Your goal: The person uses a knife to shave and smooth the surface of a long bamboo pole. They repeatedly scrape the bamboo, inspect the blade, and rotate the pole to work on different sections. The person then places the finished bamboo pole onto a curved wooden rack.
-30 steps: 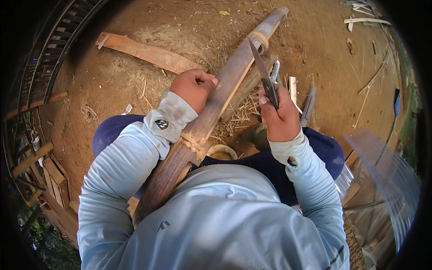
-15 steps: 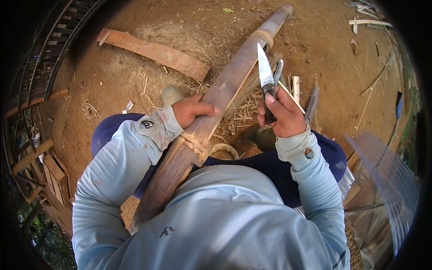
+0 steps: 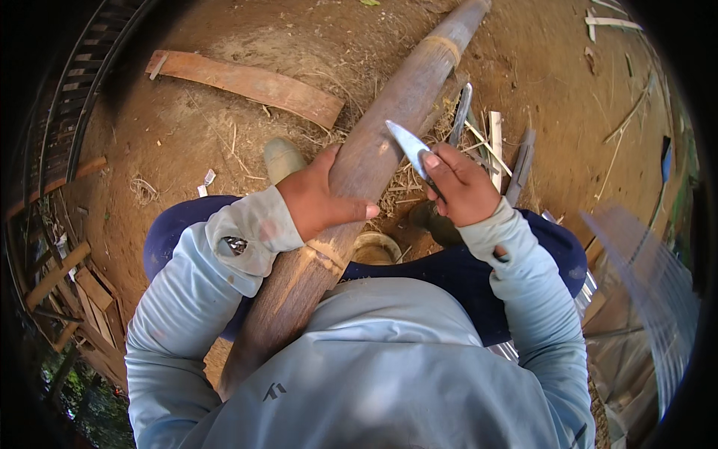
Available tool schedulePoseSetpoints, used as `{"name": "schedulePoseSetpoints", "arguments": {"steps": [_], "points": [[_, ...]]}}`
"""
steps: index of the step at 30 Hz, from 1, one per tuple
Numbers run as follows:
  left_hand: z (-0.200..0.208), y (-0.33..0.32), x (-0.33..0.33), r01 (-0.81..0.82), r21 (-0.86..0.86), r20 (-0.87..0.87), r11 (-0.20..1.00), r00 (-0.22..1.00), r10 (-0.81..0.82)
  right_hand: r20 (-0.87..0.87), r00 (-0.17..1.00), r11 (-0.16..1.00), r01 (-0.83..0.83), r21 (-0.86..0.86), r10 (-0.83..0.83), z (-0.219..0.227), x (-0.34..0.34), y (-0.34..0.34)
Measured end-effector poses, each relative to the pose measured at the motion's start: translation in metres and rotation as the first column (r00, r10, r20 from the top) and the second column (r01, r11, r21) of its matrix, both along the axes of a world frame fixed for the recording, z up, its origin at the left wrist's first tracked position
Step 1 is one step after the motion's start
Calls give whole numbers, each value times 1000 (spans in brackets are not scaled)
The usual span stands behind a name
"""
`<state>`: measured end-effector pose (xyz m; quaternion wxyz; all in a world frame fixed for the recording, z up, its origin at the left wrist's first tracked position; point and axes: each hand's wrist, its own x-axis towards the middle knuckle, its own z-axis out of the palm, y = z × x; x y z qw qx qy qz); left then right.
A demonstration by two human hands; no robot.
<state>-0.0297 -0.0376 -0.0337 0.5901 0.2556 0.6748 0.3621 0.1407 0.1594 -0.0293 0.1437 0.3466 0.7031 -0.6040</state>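
Note:
A thick brown bamboo pole [image 3: 374, 153] with raised nodes slants from my lap up to the far right. My left hand [image 3: 320, 198] is wrapped over it just beyond the near node, thumb across the top. In my right hand [image 3: 465, 185] is a knife [image 3: 410, 148], its dark handle mostly hidden by my fingers. The bright blade points up and left, with its tip over the pole's right side; whether it touches the bamboo I cannot tell. Pale scraped patches show around the near node.
A flat reddish-brown board [image 3: 250, 86] lies on the dirt at far left. Pale strips [image 3: 496, 150] and shavings are right of the pole. A round container [image 3: 376, 248] stands between my legs. Clear corrugated sheets [image 3: 651, 277] are at right, wood scraps [image 3: 93, 288] at left.
The pole has rolled from its flat cut side to its rounded outer face. My right hand has tilted the knife left, bringing the blade over the pole.

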Motion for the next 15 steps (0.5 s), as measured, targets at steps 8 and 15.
{"name": "schedulePoseSetpoints", "arguments": {"steps": [8,15], "points": [[8,2,2,43,-43,-125,998,991,-48,-127,980,894,-84,440,154,-5,-26,-2],[7,1,2,76,-89,-190,993,977,-92,-133,967,855,-123,503,217,-13,-32,-8]]}}
